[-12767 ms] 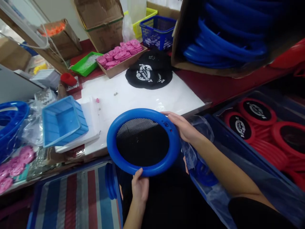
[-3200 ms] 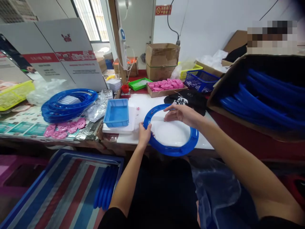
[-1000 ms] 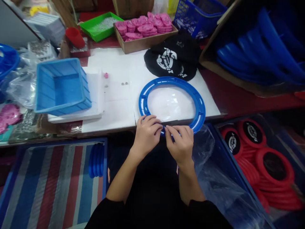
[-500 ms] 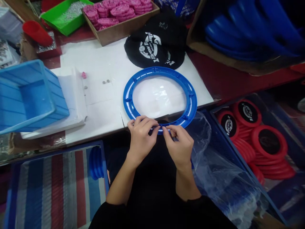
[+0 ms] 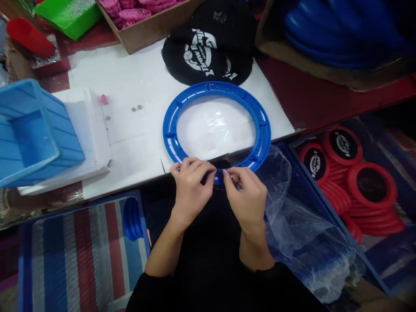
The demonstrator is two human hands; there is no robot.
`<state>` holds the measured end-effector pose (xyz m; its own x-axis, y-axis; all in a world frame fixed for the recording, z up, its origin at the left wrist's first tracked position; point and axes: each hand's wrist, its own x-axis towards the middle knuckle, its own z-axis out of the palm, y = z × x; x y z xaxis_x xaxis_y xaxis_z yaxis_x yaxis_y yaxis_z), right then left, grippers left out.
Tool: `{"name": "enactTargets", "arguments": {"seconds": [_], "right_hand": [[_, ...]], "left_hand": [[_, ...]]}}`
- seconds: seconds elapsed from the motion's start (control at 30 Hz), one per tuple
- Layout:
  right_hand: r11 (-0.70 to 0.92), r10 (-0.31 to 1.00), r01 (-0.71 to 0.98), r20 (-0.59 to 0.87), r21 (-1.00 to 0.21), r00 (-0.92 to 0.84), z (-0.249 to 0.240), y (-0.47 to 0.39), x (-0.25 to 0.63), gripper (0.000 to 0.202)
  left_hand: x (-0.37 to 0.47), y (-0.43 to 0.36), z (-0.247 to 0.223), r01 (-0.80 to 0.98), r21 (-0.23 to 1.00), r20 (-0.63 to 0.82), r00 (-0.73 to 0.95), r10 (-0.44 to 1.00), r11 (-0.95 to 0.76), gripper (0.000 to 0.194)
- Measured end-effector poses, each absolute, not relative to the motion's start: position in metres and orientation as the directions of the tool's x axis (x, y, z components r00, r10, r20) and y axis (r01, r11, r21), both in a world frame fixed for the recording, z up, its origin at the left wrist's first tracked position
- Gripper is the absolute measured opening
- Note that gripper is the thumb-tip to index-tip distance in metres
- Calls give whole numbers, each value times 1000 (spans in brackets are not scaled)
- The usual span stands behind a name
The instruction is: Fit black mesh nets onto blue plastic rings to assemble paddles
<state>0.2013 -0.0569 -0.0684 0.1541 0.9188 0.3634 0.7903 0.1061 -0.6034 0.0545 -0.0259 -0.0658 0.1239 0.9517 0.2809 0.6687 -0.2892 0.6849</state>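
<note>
At far left a light-blue rectangular plastic bin [image 5: 65, 134] stands on a flat white slab [image 5: 94, 141], with a tilted red plastic cup [image 5: 29, 37] and a shallow green plastic tray [image 5: 73, 26] beyond; below sits a blue plastic crate [image 5: 21, 260] lined with striped sheeting. Next, the red-topped desk [image 5: 276, 95] carries a glossy white sheet [image 5: 126, 82], dotted with a few small bits, and a cardboard tray of pink discs [image 5: 143, 32]. Black cloth discs with white lettering [image 5: 208, 47] lie just behind a round blue plastic ring [image 5: 169, 125], whose near side overhangs the desk's front edge. The left hand [image 5: 193, 188] and right hand [image 5: 245, 193] pinch that near rim side by side, fingers curled, thumbs close together. To the right are a cardboard box of blue rings [image 5: 325, 39] and, lower, clear plastic film [image 5: 299, 238] beside a crate of red discs [image 5: 370, 186]. The bin, green tray and both cardboard containers are cut off; the fingers hide part of the rim — whether they also hold something tiny, I cannot tell.
</note>
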Motion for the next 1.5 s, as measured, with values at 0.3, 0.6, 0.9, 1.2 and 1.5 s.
{"name": "enactTargets", "arguments": {"seconds": [0.3, 0.6, 0.9, 1.2, 1.5], "right_hand": [[-99, 943, 809, 206, -580, 263, -73, -57, 196, 14], [-181, 967, 861, 72, -476, 243, -57, -43, 220, 18], [337, 941, 766, 176, -547, -288, -36, -23, 239, 2], [259, 965, 904, 124, -342, -230, -56, -28, 213, 5], [269, 962, 912, 137, -308, -237, -54, -32, 201, 6]], "left_hand": [[62, -23, -62, 771, 515, 220, 303, 927, -375, 22], [63, 1, -60, 679, 484, 232, 508, 830, -551, 20], [12, 3, -59, 642, 596, 191, 470, 861, -483, 17], [-9, 3, -60, 665, 562, 168, 491, 855, -492, 19], [-22, 12, -65, 634, 534, 211, 540, 815, -559, 19]]}}
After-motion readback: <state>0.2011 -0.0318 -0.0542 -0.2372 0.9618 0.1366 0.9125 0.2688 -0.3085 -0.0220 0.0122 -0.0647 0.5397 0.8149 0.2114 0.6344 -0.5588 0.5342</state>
